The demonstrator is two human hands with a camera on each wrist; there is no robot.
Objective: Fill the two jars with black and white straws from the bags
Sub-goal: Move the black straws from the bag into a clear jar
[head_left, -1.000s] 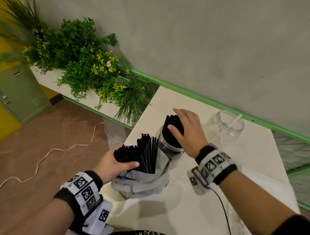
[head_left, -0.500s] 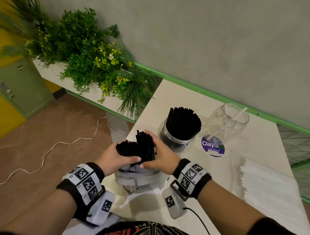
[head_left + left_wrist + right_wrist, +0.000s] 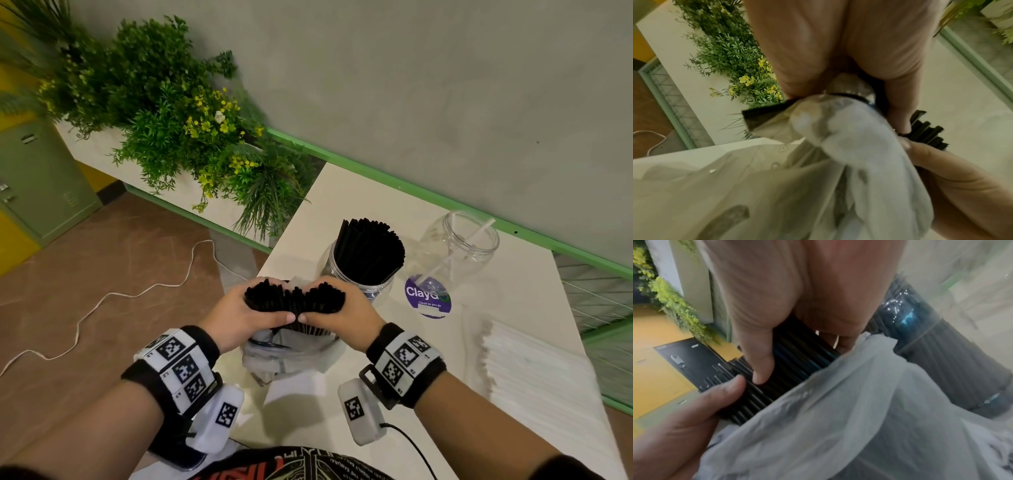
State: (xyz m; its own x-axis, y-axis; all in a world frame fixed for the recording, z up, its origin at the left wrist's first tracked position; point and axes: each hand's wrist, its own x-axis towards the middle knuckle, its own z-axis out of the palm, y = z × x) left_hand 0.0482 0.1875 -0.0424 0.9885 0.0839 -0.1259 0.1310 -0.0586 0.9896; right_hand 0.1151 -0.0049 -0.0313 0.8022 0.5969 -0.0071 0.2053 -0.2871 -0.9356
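A thick bundle of black straws [image 3: 294, 301] stands upright in a crumpled translucent plastic bag [image 3: 291, 356] at the near left part of the white table [image 3: 308, 404], its matte cut ends fanned into two lobes. The left hand [image 3: 236, 317] and the right hand [image 3: 337, 313] clasp the bundle from either side, fingers curled round it and thumb tips nearly meeting at the front; the right wrist view shows the bag's rim just below the thumbs. Just behind the right hand a clear jar [image 3: 363, 274] is packed with black straws [image 3: 370, 250] leaning leftward, and beside it to the right a second clear jar [image 3: 459, 246] holds a single white straw [image 3: 455, 250], with a purple round sticker [image 3: 427, 297] on the tabletop in front of it. A stack of white straws [image 3: 534, 370] in clear wrap lies at the right edge. A planter of green foliage [image 3: 164, 113] sits off the table's left corner. A second ago the right hand rested on the filled jar's straws; it has since come over to join the left on the bundle.
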